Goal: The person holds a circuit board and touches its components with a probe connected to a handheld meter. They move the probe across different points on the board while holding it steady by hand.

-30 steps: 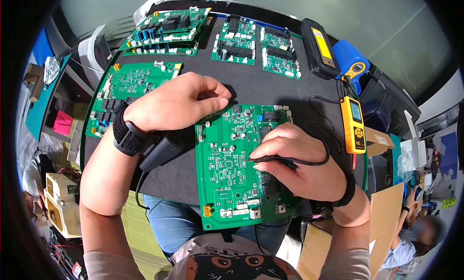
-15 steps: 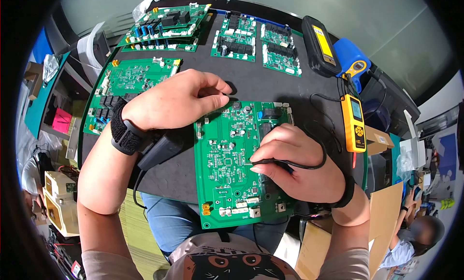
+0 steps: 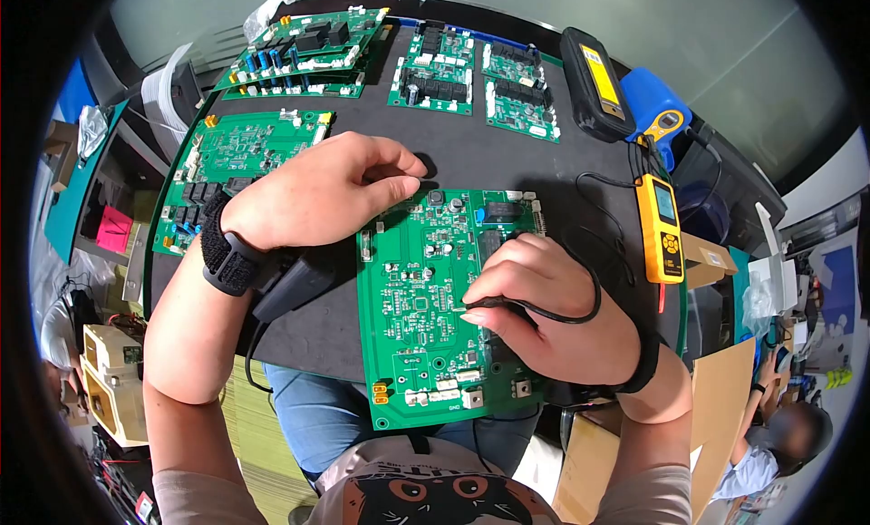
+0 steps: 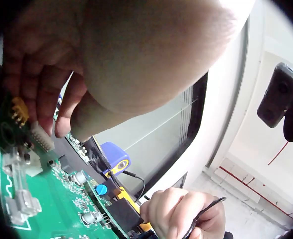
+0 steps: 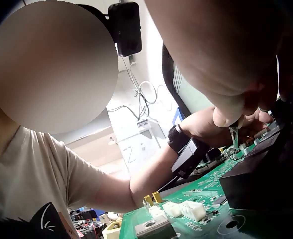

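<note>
A large green circuit board lies in front of me, its near end past the table's front edge. In the head view my right hand pinches a thin probe with a black cable, its metal tip close over the small parts near the board's middle. The right wrist view shows the metal tip angled down below the fingertips. With its fingers bent, my left hand holds the board's far left edge. In the left wrist view those fingers are right behind a white connector.
Another green board lies partly under my left forearm, with stacked boards behind it. Several smaller boards lie at the back. Along the right stand a black case, a blue device and a yellow meter with black cables.
The head view has shifted slightly. The probe tip in my right hand has moved a little toward me over the board; my left hand keeps its place at the far edge.
</note>
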`<state>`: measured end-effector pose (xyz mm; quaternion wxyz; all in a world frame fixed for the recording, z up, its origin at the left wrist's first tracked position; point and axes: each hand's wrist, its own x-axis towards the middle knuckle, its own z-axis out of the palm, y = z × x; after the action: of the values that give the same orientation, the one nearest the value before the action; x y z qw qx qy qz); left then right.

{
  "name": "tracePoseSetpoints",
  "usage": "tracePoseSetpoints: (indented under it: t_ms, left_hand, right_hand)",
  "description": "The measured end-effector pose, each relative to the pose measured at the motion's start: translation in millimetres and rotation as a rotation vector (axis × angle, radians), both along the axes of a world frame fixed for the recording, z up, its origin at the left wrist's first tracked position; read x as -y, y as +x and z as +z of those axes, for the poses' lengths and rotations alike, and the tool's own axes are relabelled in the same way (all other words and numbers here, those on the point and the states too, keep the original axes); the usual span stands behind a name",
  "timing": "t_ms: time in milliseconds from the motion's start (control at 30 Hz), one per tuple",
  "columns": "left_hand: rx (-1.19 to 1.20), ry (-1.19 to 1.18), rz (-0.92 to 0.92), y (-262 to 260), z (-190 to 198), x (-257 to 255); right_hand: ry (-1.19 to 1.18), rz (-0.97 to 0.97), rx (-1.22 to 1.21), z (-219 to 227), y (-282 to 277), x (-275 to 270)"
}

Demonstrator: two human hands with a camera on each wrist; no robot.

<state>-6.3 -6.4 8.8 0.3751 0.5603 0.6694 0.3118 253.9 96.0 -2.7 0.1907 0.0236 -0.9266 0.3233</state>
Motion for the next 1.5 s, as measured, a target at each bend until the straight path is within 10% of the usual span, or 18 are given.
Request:
tracePoseSetpoints:
  t_ms: [1500]
  left_hand:
    - [-0.013, 0.032, -0.023, -0.6, -2.0, -1.0]
  right_hand:
    - [0.087, 0.038, 0.094, 0.0, 3.3, 1.5]
